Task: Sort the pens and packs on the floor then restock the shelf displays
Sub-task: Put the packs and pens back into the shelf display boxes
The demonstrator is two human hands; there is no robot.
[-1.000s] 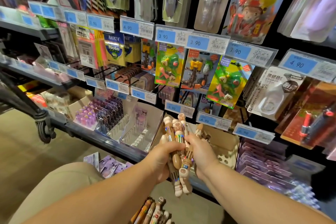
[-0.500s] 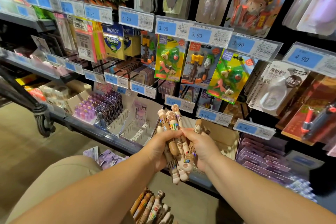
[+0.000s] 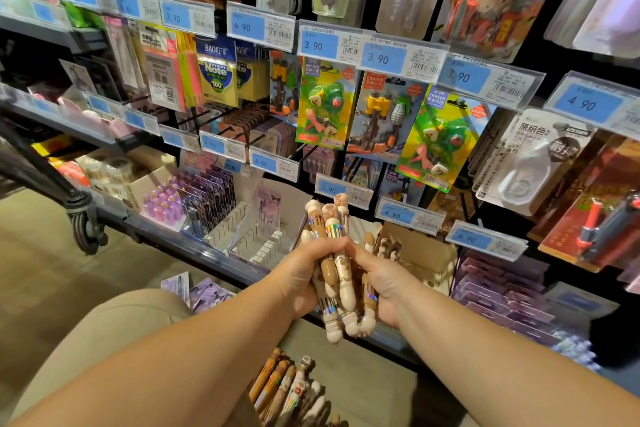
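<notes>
Sorting appears incomplete. A group of pens on the floor (image 3: 284, 388) lies below the hands, near the bottom edge of the view. Purple packs (image 3: 211, 293) lie on the floor beside the person's knee, just in front of the lower shelf (image 3: 194, 246). These items are not yet collected. One bundle of pens (image 3: 341, 288) is off the floor and held at shelf height, so one batch is judged ready for placement. The cardboard display box (image 3: 426, 253) directly behind the right hand holds a few similar figure-topped pens and is the probable destination. The white divider tray (image 3: 256, 239) to its left is mostly unfilled, with one pack standing in it.

Hand pose: both forearms extend forward and converge at the bundle.
- The left hand (image 3: 301, 274) grips the bundle from the left, fingers curled round the barrels at mid-length.
- The right hand (image 3: 384, 284) grips the same bundle from the right, fingers wrapped round the lower barrels.

The pens stand roughly upright and are mixed end for end. Some figure caps project above the hands and others below them. The bundle is held in front of the box, with no contact evident.
</notes>
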